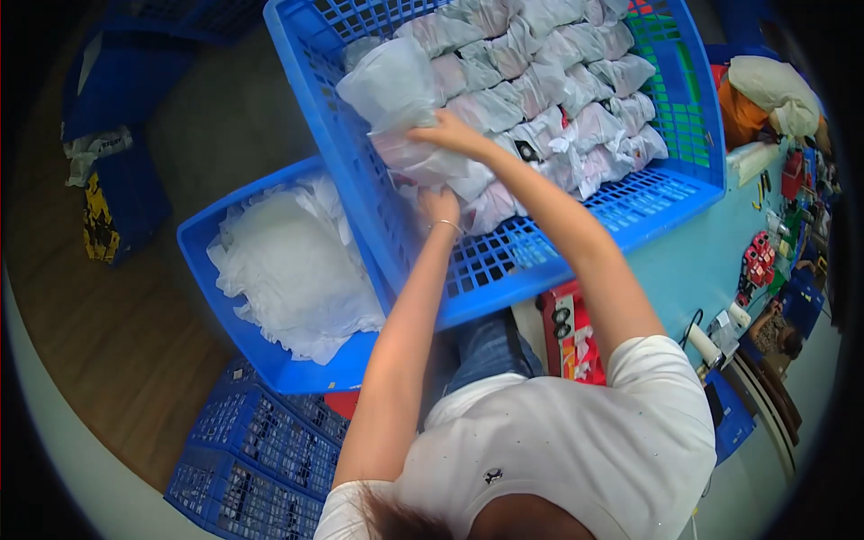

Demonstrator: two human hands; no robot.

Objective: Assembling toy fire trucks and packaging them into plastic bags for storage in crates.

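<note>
Inside a tilted blue plastic basket (pixel 317 99), several rows of bundles in thin white wrapping (pixel 540 81) lie packed together, with pink or red showing faintly through. Both my hands are at one wrapped bundle (pixel 409 162) by the basket's left wall. My left hand (pixel 439 205) grips its near end, the fingertips hidden behind the wrapping. From above and the right, my right hand (pixel 454 137) closes on its far end, fingers pointing left. Another white-wrapped bundle (pixel 391 81) sits higher than the rest, just beyond my right hand.
A blue bin (pixel 202 229) of loose white wrapping sheets (pixel 283 261) stands to the left. Below it are stacked blue crates (pixel 261 441). On the right, a light-green table (pixel 666 261) holds red parts and tools. A red wheeled toy vehicle (pixel 560 324) is under the basket's near edge.
</note>
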